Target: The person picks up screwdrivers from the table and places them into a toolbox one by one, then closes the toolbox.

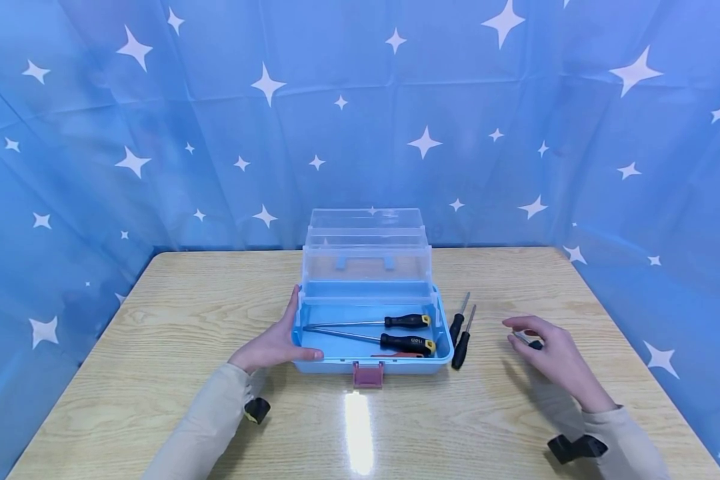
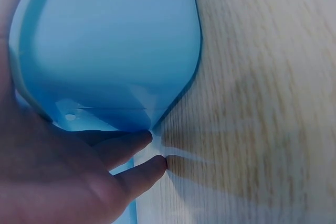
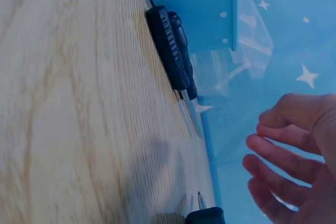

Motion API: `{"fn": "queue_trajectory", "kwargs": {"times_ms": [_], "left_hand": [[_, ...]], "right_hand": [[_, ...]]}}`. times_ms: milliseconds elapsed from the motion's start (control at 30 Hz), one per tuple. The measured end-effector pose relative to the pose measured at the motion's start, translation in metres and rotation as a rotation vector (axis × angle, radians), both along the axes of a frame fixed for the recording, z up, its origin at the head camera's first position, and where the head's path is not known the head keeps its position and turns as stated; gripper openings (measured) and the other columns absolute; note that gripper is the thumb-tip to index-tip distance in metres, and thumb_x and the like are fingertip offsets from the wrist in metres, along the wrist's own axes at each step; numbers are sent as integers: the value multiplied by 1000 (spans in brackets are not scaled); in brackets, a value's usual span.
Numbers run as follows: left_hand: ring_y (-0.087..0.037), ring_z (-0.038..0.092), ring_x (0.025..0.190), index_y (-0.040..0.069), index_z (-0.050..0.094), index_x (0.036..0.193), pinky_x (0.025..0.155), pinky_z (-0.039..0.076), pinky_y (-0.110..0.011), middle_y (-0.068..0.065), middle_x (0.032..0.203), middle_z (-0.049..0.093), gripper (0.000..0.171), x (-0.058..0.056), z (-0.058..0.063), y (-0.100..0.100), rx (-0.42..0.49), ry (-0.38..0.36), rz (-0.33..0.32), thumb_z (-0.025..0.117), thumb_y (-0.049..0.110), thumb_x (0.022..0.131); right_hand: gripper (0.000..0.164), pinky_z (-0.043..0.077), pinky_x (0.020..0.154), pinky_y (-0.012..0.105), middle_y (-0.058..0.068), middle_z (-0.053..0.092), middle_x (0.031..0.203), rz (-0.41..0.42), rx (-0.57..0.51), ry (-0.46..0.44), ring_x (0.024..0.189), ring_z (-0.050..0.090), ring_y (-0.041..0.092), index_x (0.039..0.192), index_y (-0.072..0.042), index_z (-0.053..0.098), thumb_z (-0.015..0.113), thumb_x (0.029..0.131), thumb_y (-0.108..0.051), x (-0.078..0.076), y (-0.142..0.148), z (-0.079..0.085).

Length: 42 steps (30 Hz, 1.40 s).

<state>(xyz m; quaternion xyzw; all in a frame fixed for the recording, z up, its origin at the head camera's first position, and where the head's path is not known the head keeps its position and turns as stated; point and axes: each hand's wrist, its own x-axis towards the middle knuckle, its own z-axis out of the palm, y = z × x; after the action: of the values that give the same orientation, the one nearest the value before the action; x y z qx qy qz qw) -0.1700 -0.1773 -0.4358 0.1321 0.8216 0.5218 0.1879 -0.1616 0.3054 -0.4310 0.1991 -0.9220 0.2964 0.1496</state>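
Note:
A light blue toolbox [image 1: 330, 367] with its clear lid [image 1: 366, 263] raised stands mid-table. My left hand [image 1: 276, 343] holds its left end, thumb over the front rim and fingers around the outer wall. Inside lie two long screwdrivers with black and yellow handles, a rear one [image 1: 407, 321] and a front one [image 1: 407, 344], plus a partly hidden red object [image 1: 399, 355]. My right hand [image 1: 549, 353] hovers over the right of the table, fingers loosely bent, holding nothing. Below it is a black-handled screwdriver [image 3: 205, 216], largely out of view.
Two smaller black screwdrivers, one in front [image 1: 461, 350] and one behind [image 1: 457, 327], lie against the box's right side. A maroon latch [image 1: 368, 375] hangs at the box's front. Behind the wooden table [image 1: 204, 287] hangs a blue starred curtain [image 1: 360, 133].

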Motion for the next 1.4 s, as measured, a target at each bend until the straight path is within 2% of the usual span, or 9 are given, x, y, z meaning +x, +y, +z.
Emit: {"fn": "queue_trajectory", "kwargs": {"times_ms": [133,267,500,567,633,733,800,933,1400], "left_hand": [[-40,-4,143,18,-25,150,109,10,-63,-17,158,-15,130,0,0,0,0,-1,-2,82,29,77],[-39,-3,143,19,-25,150,110,11,-62,-17,158,-14,131,-1,-1,0,-6,-4,-1,83,30,77],[-40,-2,143,19,-26,150,109,11,-63,-17,159,-14,131,-1,-2,0,2,-5,-2,83,30,77],[-40,-3,143,19,-25,150,109,11,-63,-17,159,-14,131,-1,-1,0,0,-4,-1,83,29,77],[-40,-3,143,19,-25,150,109,11,-63,-17,159,-14,131,0,-1,0,-6,-7,3,83,30,77],[-40,-2,143,20,-25,150,109,11,-64,-17,159,-13,131,0,-1,0,-16,-11,9,83,31,77],[-40,-3,143,21,-25,150,109,11,-64,-17,159,-13,131,0,-1,0,-21,-14,15,83,31,77],[-40,-3,143,21,-25,150,109,11,-63,-16,159,-14,131,0,-1,0,-21,-12,14,83,31,77],[-40,-3,144,22,-24,150,108,11,-65,-16,159,-14,130,1,0,1,-27,-16,19,83,29,77]], "right_hand": [[25,51,72,28,11,69,103,6,4,1,86,63,28,110,-3,70,70,85,1,0,3,-1],[29,51,70,37,11,69,102,24,38,-14,87,63,31,110,-3,69,73,81,3,1,10,-4],[30,43,85,47,18,65,110,59,69,-80,112,50,49,111,-1,67,74,82,0,4,22,-7],[31,42,89,34,17,65,112,61,85,-82,113,50,48,111,-2,67,75,81,-1,5,25,-8],[33,43,88,33,19,64,113,67,93,-76,111,51,48,111,-2,67,75,80,0,5,28,-10],[34,45,84,37,21,62,116,62,108,-83,108,53,46,113,-2,66,76,80,-1,6,31,-10],[35,45,78,52,24,59,118,62,104,-104,106,54,46,114,-2,65,75,81,-2,7,33,-9],[36,43,77,63,29,55,121,52,84,-148,106,51,50,117,1,62,74,83,-3,8,37,-9],[47,45,75,63,37,55,114,-58,124,-174,100,53,54,121,11,57,75,81,-4,18,50,-20]]}}
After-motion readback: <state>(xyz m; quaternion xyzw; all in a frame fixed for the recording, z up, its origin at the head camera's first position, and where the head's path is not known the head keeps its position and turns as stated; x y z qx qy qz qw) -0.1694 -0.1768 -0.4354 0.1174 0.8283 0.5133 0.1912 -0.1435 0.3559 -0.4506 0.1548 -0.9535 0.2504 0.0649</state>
